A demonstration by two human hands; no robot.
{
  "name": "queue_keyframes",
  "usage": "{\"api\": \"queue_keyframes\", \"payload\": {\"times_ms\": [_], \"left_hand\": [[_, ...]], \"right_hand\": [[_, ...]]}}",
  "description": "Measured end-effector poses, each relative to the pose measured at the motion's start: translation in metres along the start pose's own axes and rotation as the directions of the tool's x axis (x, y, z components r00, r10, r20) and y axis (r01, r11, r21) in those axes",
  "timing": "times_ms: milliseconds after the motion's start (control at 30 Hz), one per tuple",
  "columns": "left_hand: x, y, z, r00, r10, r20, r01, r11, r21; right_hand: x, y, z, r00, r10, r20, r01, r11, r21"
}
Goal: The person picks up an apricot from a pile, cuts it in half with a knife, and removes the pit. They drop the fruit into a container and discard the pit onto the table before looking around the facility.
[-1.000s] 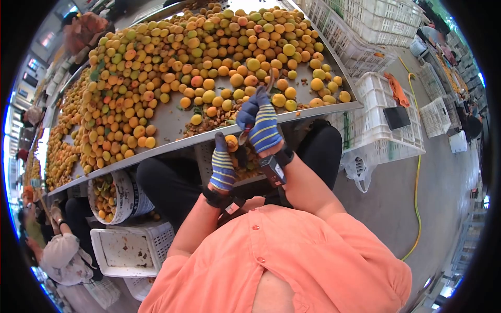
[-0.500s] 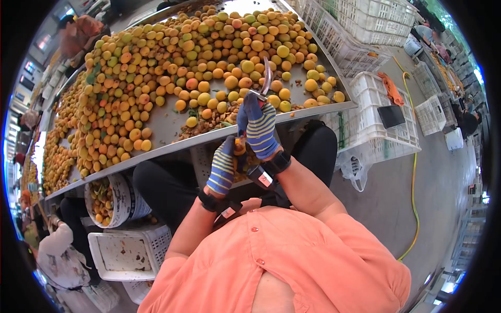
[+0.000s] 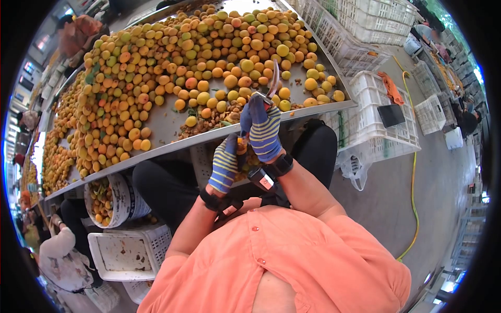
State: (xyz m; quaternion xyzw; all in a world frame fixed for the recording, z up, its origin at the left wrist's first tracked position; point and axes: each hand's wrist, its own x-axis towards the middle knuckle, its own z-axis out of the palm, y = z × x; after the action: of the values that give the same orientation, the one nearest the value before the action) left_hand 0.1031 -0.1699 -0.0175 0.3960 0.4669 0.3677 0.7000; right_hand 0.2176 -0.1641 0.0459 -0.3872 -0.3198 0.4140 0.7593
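Note:
Striped gloves cover both hands, which are close together just beyond the near edge of the metal table (image 3: 156,117). My right hand (image 3: 264,128) is closed round a tool with a curved metal blade (image 3: 274,78) that points up over the table. My left hand (image 3: 225,160), at the lower left of it, pinches an orange fruit (image 3: 241,146) that shows in part between the two hands. A big pile of yellow and orange fruit (image 3: 156,57) covers much of the tabletop. Small brown pieces (image 3: 202,125) lie near the table's edge, in front of my hands.
A white bucket of fruit (image 3: 120,201) and a white basket (image 3: 130,254) stand at the lower left. White crates (image 3: 365,86) with an orange cloth and a dark flat object are at the right, beside a yellow hose (image 3: 414,193). Other people sit at the left.
My right hand has shifted slightly right, and the blade has swung right with it. My left hand has barely moved; its fingers remain at the fruit.

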Motion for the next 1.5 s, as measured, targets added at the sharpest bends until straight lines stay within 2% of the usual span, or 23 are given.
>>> {"api": "queue_keyframes", "payload": {"times_ms": [33,133,200,233,300,333,367,400,467,500,567,700,800,833,900,967,1033,1133,1233,1367,1467,1500], "left_hand": [[0.002,-0.002,-0.001,1.000,0.000,-0.015,0.000,1.000,0.023],[0.015,-0.022,-0.005,0.986,0.169,-0.011,-0.167,0.982,0.091],[0.007,-0.011,0.000,0.942,0.331,0.049,-0.331,0.899,0.288],[0.002,-0.002,0.005,0.909,0.406,0.092,-0.409,0.832,0.376],[0.033,-0.034,-0.016,0.901,0.413,0.130,-0.433,0.860,0.270],[0.032,-0.037,-0.021,0.925,0.358,0.129,-0.378,0.902,0.209],[0.032,-0.041,-0.026,0.945,0.302,0.128,-0.319,0.936,0.148],[0.018,-0.022,-0.018,0.973,0.196,0.120,-0.205,0.977,0.066],[0.001,0.008,-0.003,0.990,-0.019,0.141,0.033,0.994,-0.103],[0.000,0.009,-0.002,0.986,-0.027,0.166,0.043,0.995,-0.089],[-0.004,0.014,0.003,0.992,-0.030,0.122,0.041,0.995,-0.089],[-0.001,0.006,0.003,0.999,-0.008,0.038,0.010,0.998,-0.055],[0.005,-0.004,-0.004,0.989,-0.024,0.149,0.047,0.988,-0.149],[0.005,-0.005,-0.004,0.985,-0.037,0.168,0.059,0.990,-0.127],[0.003,-0.003,-0.003,0.977,-0.064,0.203,0.083,0.993,-0.084],[0.002,-0.006,0.000,0.969,-0.174,0.175,0.214,0.946,-0.244],[0.004,-0.009,0.001,0.952,-0.264,0.156,0.302,0.896,-0.325],[-0.001,-0.006,0.001,0.943,-0.287,0.167,0.329,0.869,-0.369],[-0.001,-0.007,-0.007,0.923,-0.272,0.273,0.374,0.803,-0.465],[-0.011,0.006,-0.008,0.887,-0.196,0.419,0.404,0.767,-0.498],[-0.020,0.019,-0.003,0.861,-0.210,0.463,0.458,0.715,-0.528],[-0.028,0.024,0.006,0.859,-0.189,0.477,0.461,0.690,-0.557]], "right_hand": [[-0.002,0.001,0.002,1.000,0.001,-0.012,-0.001,1.000,-0.015],[-0.006,0.006,0.009,0.999,-0.004,-0.049,0.000,0.997,-0.083],[-0.011,0.019,0.008,0.996,-0.014,-0.084,0.001,0.988,-0.154],[-0.013,0.023,0.007,0.999,-0.017,-0.037,0.013,0.993,-0.119],[-0.007,0.022,0.006,0.992,-0.005,-0.128,0.006,1.000,0.008],[-0.007,0.021,0.005,0.983,0.016,-0.181,-0.003,0.997,0.076],[-0.001,0.014,0.001,0.986,0.038,-0.163,-0.015,0.990,0.142],[0.003,0.002,-0.004,0.998,0.064,-0.017,-0.058,0.971,0.231],[0.010,-0.002,-0.001,0.998,0.020,-0.061,-0.010,0.989,0.151],[0.011,-0.003,0.000,0.998,0.001,-0.059,0.007,0.990,0.140],[0.010,-0.003,0.004,0.998,-0.030,-0.047,0.036,0.992,0.121],[0.002,-0.004,0.012,0.983,-0.172,-0.065,0.161,0.976,-0.144],[0.002,-0.001,0.010,0.994,-0.101,-0.035,0.097,0.989,-0.109],[0.003,0.002,0.007,0.999,0.042,-0.027,-0.041,0.999,0.020],[0.003,0.012,-0.006,0.974,0.223,0.032,-0.224,0.945,0.240],[0.007,0.022,-0.012,0.922,0.381,0.074,-0.378,0.840,0.389],[0.007,0.030,-0.017,0.904,0.426,0.039,-0.390,0.781,0.489],[0.010,0.047,-0.028,0.889,0.456,0.045,-0.394,0.709,0.585],[0.016,0.055,-0.032,0.866,0.500,0.023,-0.376,0.619,0.690],[0.023,0.050,-0.029,0.896,0.444,0.020,-0.336,0.646,0.685],[0.023,0.041,-0.024,0.902,0.433,-0.011,-0.366,0.775,0.516],[0.020,0.038,-0.020,0.935,0.350,-0.064,-0.296,0.864,0.407]]}}
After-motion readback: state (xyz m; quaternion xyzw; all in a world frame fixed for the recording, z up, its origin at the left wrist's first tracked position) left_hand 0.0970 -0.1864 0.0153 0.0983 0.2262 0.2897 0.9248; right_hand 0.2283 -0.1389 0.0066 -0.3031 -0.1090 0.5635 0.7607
